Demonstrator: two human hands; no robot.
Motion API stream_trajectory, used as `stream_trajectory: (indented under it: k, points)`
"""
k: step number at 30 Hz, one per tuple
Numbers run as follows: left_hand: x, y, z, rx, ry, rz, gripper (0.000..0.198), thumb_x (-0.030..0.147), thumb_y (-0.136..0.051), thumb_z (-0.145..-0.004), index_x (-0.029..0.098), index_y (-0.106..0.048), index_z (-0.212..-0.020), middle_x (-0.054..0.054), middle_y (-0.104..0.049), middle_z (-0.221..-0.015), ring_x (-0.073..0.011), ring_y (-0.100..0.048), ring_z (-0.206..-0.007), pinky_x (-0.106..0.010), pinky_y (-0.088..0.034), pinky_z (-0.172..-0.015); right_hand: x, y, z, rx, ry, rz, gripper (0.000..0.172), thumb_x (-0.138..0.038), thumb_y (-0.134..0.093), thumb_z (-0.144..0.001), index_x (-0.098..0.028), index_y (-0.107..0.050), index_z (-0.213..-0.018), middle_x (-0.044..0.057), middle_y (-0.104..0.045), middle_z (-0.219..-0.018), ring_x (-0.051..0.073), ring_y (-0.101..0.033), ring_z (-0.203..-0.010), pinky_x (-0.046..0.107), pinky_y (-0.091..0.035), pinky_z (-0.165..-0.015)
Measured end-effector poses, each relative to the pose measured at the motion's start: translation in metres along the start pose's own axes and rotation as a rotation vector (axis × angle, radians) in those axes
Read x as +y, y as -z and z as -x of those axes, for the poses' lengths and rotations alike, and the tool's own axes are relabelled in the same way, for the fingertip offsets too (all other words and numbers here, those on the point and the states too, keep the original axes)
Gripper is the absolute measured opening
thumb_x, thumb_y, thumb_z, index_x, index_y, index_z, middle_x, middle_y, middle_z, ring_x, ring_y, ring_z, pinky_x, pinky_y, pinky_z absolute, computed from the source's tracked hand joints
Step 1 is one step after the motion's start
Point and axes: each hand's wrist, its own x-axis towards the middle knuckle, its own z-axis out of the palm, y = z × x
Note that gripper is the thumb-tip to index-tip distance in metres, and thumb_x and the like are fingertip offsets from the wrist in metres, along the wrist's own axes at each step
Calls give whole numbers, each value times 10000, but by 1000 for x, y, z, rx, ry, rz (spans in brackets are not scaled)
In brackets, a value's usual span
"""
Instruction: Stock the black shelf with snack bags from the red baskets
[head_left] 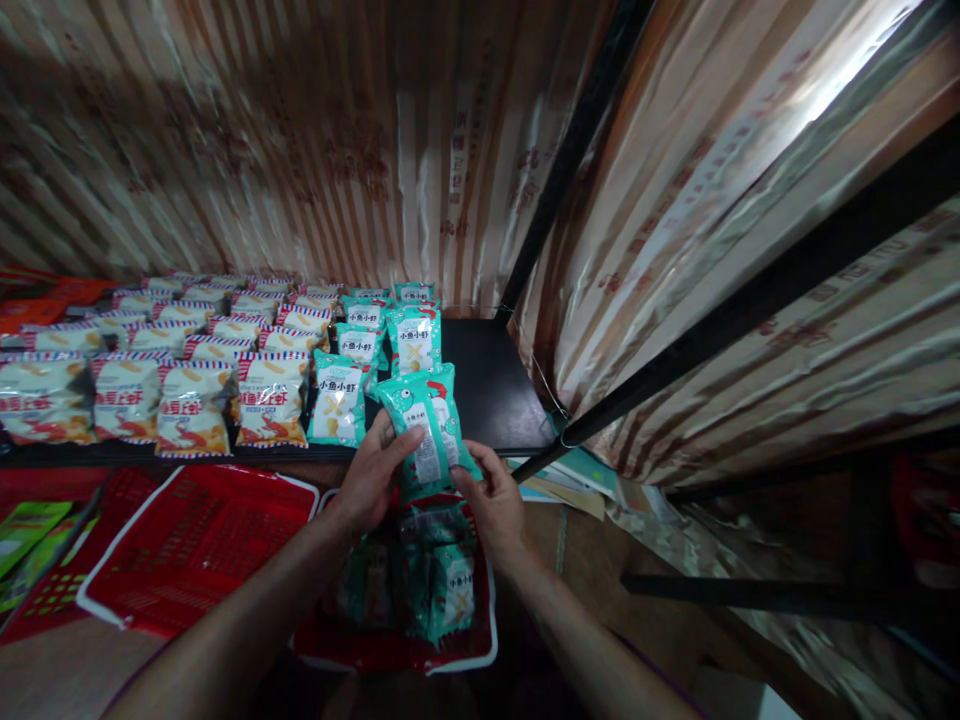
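A teal snack bag (431, 435) is held between my two hands, above a red basket (491, 610) that has several more teal bags (452, 590) in it. The fingers of my left hand (375, 470) grip the bag's left side, thumb on its face. My right hand (495, 505) pinches its lower right side. Just behind the held bag, several upright teal bags (337, 400) stand in two columns on the black shelf (502, 385).
Rows of white and red snack bags (272, 398) fill the shelf's left part, with orange packs (45, 305) beyond. A second red basket (202, 540) and green packs (30, 535) lie lower left. Black metal posts (577, 150) and striped curtains stand behind and right.
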Motion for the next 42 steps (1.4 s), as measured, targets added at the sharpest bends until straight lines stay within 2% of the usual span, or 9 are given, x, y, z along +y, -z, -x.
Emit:
stream_trajectory:
  k: [7, 12, 19, 25, 28, 31, 35, 38, 42]
  points:
    - [-11, 6, -1, 2, 14, -80, 708, 245, -764, -666, 242, -442, -1296, -86, -634, -1190, -230, -611, -1066, -377, -448, -948, 3, 1, -6, 98, 9, -94, 387, -365, -733, -691, -219, -590, -1019, 5, -689, -918, 149, -624, -647, 263, -520, -596]
    - [-19, 6, 0, 11, 44, -104, 588, 285, -741, -694, 203, -510, -1229, -94, -678, -1103, -237, -640, -1003, -399, -459, -934, 5, 3, -8, 113, 49, -93, 343, -325, -727, -708, -218, -605, -1010, -4, -692, -916, 142, -629, -704, 242, -511, -640]
    - [-30, 13, -3, 48, -19, -160, 533, 300, -707, -727, 194, -526, -1218, -74, -683, -1102, -215, -621, -1041, -366, -435, -961, 0, 1, -6, 91, -24, -156, 402, -345, -743, -683, -220, -581, -1029, 10, -690, -975, 131, -616, -620, 239, -499, -550]
    - [-28, 11, -2, 70, -6, -112, 523, 296, -726, -699, 190, -557, -1182, -60, -697, -1058, -209, -606, -1067, -358, -421, -978, 1, 1, -6, 57, 11, -168, 376, -341, -728, -703, -219, -587, -1030, 7, -683, -949, 135, -624, -642, 269, -527, -622]
    - [-25, 9, -3, 78, -14, -123, 528, 298, -735, -682, 181, -573, -1171, -66, -693, -1071, -218, -586, -1100, -363, -413, -990, -1, 3, -5, 21, 44, -111, 374, -370, -695, -741, -222, -586, -1067, 21, -681, -984, 172, -647, -777, 287, -527, -691]
    - [-27, 12, -5, 71, -41, -181, 526, 317, -723, -690, 174, -571, -1173, -78, -671, -1132, -232, -576, -1115, -381, -408, -997, -5, 7, -6, -20, 94, -38, 364, -423, -659, -772, -225, -611, -1074, 38, -678, -1042, 207, -628, -951, 314, -503, -824]
    - [-34, 19, -3, 5, -58, -309, 488, 329, -684, -724, 167, -571, -1171, -90, -635, -1207, -246, -560, -1140, -391, -411, -998, -6, 12, -10, 3, 52, -74, 390, -473, -610, -805, -244, -608, -1121, 40, -676, -1085, 228, -622, -995, 353, -492, -870]
    - [-37, 23, 0, -36, -57, -441, 471, 345, -661, -733, 161, -580, -1159, -96, -626, -1223, -257, -553, -1153, -396, -421, -991, -6, 11, -12, 4, 16, -122, 388, -467, -609, -809, -254, -613, -1133, 30, -686, -1067, 231, -632, -979, 354, -496, -855]
    - [-34, 25, 5, -59, -64, -615, 494, 393, -638, -730, 145, -593, -1155, -109, -648, -1186, -278, -574, -1122, -428, -430, -981, -9, 8, -11, -36, -25, -201, 399, -482, -633, -784, -266, -611, -1119, 17, -698, -1006, 213, -659, -860, 311, -520, -731]
